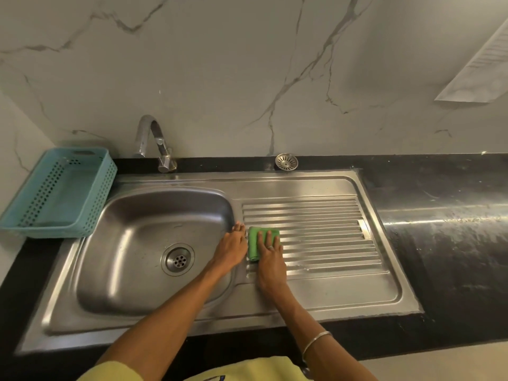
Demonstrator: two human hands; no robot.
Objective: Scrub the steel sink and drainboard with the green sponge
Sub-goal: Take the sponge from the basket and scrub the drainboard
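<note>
Because the work runs across the whole steel unit, we take the sink and its drainboard first: the bowl lies to the left with its drain bare, and the ribbed board slopes toward it so water runs back in. The tap hangs over the bowl's far rim, and the blue basket stands off on the counter, left of the scrubbing. Our left hand rests flat on the ridge between bowl and board, fingers straight — we judge it a brace. Our right hand presses the sponge onto the board's left ribs, fingers laid straight over it — flat for pressure, not gripping.
</note>
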